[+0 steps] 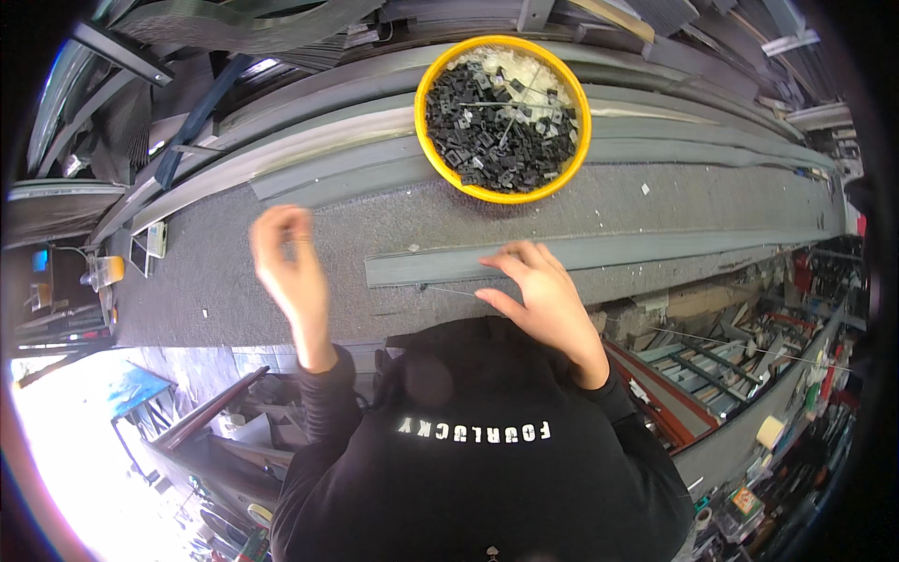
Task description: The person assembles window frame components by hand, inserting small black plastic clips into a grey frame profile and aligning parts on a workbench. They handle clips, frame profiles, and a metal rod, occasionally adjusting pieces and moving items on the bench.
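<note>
My left hand (292, 267) is raised over the dark, carpet-like bench top (206, 272), to the left of a long grey strip (403, 267). Its fingers curl inward and are smeared by motion, so what they hold, if anything, cannot be seen. Above the strip's near edge, my right hand (548, 300) has its thumb and fingers spread apart. A thin cord (449, 291) runs from a small dark piece (421, 287) beside the strip to the right thumb tip. On the far side stands a round yellow basket (582, 140) filled with small black clips (496, 145) and whitish pieces (534, 80).
Long grey profiles (346, 173) lie along the bench's far side, behind and beside the basket. A small white-edged device (156, 240) sits at the left end. Near right, a bin (721, 375) holds metal offcuts. A thin line (749, 348) crosses over it.
</note>
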`<state>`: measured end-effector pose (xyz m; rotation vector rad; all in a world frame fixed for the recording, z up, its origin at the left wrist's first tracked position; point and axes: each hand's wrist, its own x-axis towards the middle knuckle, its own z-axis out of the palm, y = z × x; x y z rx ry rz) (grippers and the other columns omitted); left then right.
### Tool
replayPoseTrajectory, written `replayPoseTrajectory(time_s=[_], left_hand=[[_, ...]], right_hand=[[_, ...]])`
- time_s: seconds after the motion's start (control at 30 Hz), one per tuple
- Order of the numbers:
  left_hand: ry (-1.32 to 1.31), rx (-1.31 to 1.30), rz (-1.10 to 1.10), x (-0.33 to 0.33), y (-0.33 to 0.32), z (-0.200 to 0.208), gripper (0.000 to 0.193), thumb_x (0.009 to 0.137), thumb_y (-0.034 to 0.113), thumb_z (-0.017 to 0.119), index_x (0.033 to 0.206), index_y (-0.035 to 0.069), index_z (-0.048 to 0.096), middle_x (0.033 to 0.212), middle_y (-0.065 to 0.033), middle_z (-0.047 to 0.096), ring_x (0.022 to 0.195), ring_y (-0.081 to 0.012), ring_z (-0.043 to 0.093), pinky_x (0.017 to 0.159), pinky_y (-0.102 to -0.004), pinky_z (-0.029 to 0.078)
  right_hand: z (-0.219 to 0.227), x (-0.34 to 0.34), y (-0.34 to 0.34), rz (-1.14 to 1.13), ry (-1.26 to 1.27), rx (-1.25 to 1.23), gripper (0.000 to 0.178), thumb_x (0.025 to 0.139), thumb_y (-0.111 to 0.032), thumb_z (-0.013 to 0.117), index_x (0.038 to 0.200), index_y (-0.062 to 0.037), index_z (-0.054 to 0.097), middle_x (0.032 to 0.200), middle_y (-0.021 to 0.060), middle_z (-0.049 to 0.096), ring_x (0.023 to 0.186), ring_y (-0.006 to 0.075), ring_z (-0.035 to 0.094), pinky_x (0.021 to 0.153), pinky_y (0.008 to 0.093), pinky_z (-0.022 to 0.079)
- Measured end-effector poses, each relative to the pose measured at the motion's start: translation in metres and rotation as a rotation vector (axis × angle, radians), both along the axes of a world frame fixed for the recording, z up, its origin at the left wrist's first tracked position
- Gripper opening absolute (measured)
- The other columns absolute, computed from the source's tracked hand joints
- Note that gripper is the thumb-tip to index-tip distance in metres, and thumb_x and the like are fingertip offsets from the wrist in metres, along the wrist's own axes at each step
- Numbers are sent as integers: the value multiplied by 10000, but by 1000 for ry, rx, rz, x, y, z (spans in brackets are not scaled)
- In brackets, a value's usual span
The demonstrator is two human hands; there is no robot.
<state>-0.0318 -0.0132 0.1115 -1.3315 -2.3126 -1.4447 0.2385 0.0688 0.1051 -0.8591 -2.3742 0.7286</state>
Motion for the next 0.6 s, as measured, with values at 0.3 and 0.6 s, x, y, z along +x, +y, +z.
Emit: replayPoseTrajectory(time_s=[0.3, 0.6], left_hand=[[-87, -388, -1176, 72, -46, -43, 358, 776, 247, 754, 1106, 125, 687, 1221, -50, 640, 1207, -283, 556, 1017, -437, 418], [190, -385, -765, 53, -60, -113, 340, 833, 223, 719, 1170, 178, 696, 1297, -30, 574, 1253, -306, 493, 1006, -446, 431]], right_hand=[[22, 49, -27, 727, 257, -821, 166, 938, -122, 581, 909, -34, 719, 874, 94, 727, 734, 277, 665, 690, 374, 498], [44, 138, -60, 923, 1301, -454, 150, 804, -45, 676, 681, -105, 737, 558, -5, 552, 445, 74, 458, 483, 237, 277]])
